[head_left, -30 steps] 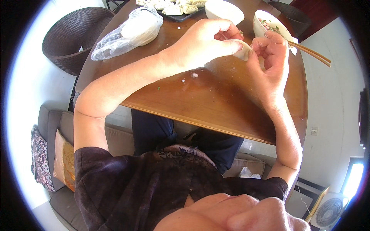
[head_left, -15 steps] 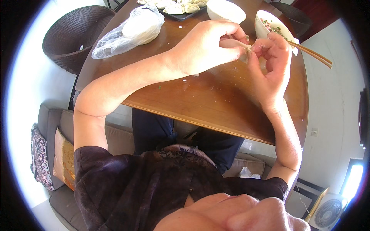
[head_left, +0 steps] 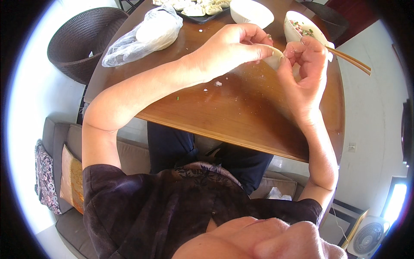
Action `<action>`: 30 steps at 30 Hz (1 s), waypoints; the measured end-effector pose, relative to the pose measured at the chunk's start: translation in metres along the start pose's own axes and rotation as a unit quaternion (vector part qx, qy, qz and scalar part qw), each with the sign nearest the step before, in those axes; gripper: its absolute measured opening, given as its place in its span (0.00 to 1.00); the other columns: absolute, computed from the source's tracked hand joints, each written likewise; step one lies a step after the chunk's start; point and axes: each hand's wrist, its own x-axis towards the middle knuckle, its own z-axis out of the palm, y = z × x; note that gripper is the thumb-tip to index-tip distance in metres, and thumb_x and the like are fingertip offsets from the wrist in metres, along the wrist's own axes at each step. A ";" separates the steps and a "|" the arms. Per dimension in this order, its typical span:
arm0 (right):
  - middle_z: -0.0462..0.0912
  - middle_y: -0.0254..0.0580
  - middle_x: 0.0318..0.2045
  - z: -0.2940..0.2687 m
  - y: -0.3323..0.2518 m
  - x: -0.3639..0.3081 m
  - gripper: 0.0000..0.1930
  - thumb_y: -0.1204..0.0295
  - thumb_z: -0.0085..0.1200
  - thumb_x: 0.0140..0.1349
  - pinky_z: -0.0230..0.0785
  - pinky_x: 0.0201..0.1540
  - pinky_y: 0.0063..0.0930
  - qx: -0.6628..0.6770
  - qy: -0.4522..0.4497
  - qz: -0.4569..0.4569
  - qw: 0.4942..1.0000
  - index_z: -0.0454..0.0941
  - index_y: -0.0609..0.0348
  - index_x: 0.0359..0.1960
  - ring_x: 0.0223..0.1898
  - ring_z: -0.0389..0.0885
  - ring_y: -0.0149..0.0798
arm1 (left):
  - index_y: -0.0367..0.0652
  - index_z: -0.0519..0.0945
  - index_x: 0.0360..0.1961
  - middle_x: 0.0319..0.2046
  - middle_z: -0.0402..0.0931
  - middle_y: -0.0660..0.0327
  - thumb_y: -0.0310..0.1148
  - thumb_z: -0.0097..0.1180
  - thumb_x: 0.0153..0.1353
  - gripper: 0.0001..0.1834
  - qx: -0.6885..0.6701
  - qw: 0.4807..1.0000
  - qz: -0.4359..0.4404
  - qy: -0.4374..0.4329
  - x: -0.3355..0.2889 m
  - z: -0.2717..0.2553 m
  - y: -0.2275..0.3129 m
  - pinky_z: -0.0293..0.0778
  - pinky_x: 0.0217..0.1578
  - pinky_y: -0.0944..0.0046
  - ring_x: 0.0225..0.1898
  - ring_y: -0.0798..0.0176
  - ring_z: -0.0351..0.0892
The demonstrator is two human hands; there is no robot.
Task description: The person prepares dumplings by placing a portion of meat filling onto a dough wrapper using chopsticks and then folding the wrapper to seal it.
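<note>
Above the far right part of the wooden table [head_left: 241, 108], a pale folded dumpling [head_left: 274, 59] hangs between my two hands. The thumb and fingers of my left hand [head_left: 235, 45] pinch its left end. At its other end, my right hand [head_left: 306, 69] grips the edge between thumb and forefinger. Part of the dumpling is hidden by my fingers. Just beyond my right hand stands a white bowl of chopped filling [head_left: 295, 30], pink with green bits. A pair of chopsticks [head_left: 351, 59] rests at that bowl and sticks out to the right.
A plain white bowl [head_left: 251, 15] stands at the back, beside a dark tray [head_left: 202, 19] of several shaped dumplings. Left of them lies a clear plastic bag [head_left: 144, 36] with something white in it. A brown woven chair [head_left: 86, 43] stands left of the table. Flour specks dot the tabletop.
My hands have moved slightly apart, and more of the dumpling's pale curved edge shows between them. Both hands still pinch it.
</note>
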 end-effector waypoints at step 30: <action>0.80 0.35 0.35 0.000 0.001 0.001 0.25 0.85 0.59 0.54 0.73 0.36 0.20 -0.025 -0.015 0.004 1.000 0.67 0.59 0.53 0.28 0.77 0.27 | 0.39 0.76 0.48 0.35 0.78 0.68 0.27 0.57 0.66 0.11 0.025 0.999 0.027 0.001 -0.001 0.002 0.005 0.74 0.43 0.74 0.39 0.76 0.76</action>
